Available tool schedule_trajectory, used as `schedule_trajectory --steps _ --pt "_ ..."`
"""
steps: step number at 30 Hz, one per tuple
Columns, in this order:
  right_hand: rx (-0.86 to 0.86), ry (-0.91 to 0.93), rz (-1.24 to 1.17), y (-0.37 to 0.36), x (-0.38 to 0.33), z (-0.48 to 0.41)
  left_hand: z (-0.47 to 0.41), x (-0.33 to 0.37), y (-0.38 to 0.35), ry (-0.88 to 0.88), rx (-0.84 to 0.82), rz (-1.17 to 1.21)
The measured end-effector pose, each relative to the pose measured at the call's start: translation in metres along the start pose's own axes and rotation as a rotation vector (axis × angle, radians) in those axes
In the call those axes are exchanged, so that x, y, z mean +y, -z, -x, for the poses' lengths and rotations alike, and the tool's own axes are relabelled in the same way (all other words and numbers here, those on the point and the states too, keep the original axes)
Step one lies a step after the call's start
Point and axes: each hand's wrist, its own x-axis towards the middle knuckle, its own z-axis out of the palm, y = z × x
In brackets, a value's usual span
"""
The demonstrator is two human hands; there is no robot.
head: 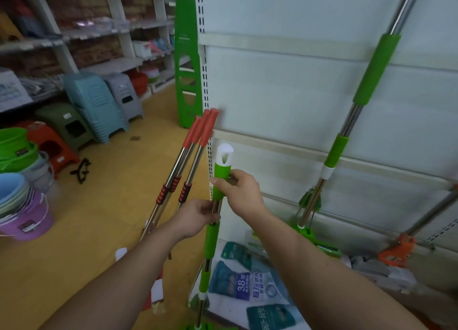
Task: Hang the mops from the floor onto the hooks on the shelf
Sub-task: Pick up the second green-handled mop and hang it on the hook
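I hold a green-handled mop (211, 240) upright in front of the white shelf panel (285, 86). My right hand (241, 193) grips its upper green grip just below the white hanging cap (225, 153). My left hand (198, 216) holds the steel shaft just below that. Three red-handled mops (195, 146) lean against the shelf's edge to the left. A second green mop (357, 111) stands against the panel on the right, its top out of frame. No hook shows plainly.
An orange-headed mop (399, 250) lies at the lower right. Packaged refills (238, 282) cover the bottom shelf. Stacked buckets (22, 205) and plastic stools (96, 104) line the yellow floor at left. A green stepladder (187, 61) stands by the shelf upright.
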Motion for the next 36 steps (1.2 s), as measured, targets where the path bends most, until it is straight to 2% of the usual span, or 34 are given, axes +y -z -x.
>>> schedule_trajectory --steps 17,36 --pt "0.137 0.159 -0.016 0.111 -0.034 0.053 0.051 0.121 -0.047 -0.177 -0.049 -0.007" --pt "0.3 0.306 -0.017 0.229 -0.102 0.104 0.081 0.249 -0.084 -0.381 -0.015 -0.061"
